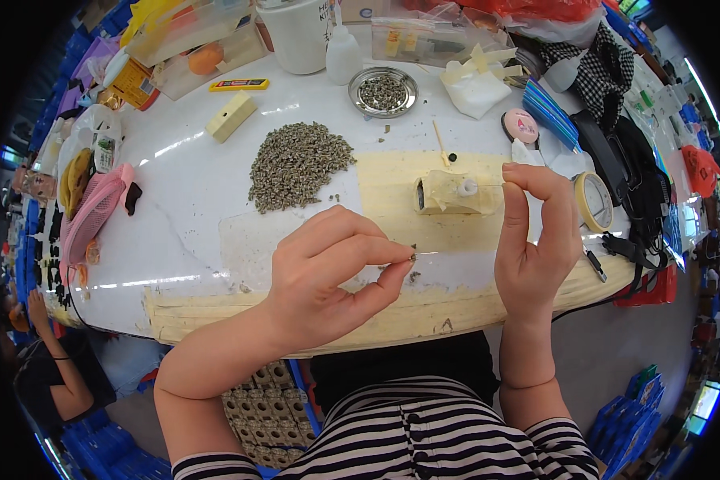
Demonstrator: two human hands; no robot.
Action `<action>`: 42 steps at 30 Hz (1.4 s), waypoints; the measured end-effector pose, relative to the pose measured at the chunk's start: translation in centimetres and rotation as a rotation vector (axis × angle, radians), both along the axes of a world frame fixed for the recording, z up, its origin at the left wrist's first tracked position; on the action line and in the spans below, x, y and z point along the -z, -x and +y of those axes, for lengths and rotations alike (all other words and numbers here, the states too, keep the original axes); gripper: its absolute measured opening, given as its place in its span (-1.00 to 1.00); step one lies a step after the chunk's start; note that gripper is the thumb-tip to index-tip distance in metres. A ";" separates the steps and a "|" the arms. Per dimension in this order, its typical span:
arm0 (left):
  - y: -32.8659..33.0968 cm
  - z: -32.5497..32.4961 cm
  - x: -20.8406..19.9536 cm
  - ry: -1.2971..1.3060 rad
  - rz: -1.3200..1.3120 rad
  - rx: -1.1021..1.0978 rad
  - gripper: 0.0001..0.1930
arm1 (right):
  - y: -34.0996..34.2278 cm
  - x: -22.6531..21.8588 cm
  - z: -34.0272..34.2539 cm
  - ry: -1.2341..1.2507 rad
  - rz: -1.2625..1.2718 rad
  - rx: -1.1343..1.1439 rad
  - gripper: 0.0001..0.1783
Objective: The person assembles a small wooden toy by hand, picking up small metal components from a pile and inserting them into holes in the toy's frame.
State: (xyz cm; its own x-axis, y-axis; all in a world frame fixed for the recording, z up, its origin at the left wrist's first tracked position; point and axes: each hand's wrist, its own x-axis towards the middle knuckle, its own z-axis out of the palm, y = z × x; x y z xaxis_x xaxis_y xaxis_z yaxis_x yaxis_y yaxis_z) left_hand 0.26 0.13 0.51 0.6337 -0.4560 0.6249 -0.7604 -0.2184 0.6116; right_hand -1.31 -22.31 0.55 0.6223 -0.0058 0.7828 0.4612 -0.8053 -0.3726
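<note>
My left hand [328,276] is closed in a pinch over the near edge of the table. A tiny greyish metal part [413,257] shows at its fingertips. My right hand [538,232] is raised at the right, thumb and forefinger pinching a thin needle [490,186]. That needle points left at a small white tip [467,186] on a tape-wrapped block [440,196]; I cannot tell whether it touches. A large pile of small metal parts [296,164] lies beyond my left hand. More of them sit in a round metal dish [409,109] farther back.
A cream block [231,117], a white squeeze bottle [343,56] and a white canister [294,36] stand at the back. On the right are a round gauge-like dial [594,202] and a pink round case [520,126]. A pink mesh pouch [96,212] lies left. Another person's arm [64,372] shows at lower left.
</note>
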 end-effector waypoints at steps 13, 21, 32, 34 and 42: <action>-0.1 0.4 0.0 0.025 -0.036 -0.020 -0.73 | 2.9 -0.6 2.0 -0.233 0.379 -0.342 -0.86; -0.2 0.3 0.0 0.008 -0.057 0.017 -0.70 | 2.6 0.9 3.3 -0.607 0.598 -0.577 -0.93; -0.1 0.2 0.1 -0.037 -0.094 -0.041 -0.71 | 3.0 0.7 4.1 -0.169 0.103 -0.318 -0.74; -0.1 0.3 0.0 -0.034 -0.079 -0.048 -0.72 | 2.9 0.8 4.2 -0.127 0.077 -0.329 -0.72; -0.2 0.2 0.1 0.010 -0.067 -0.017 -0.73 | 3.1 1.1 3.8 -0.301 0.257 -0.368 -0.74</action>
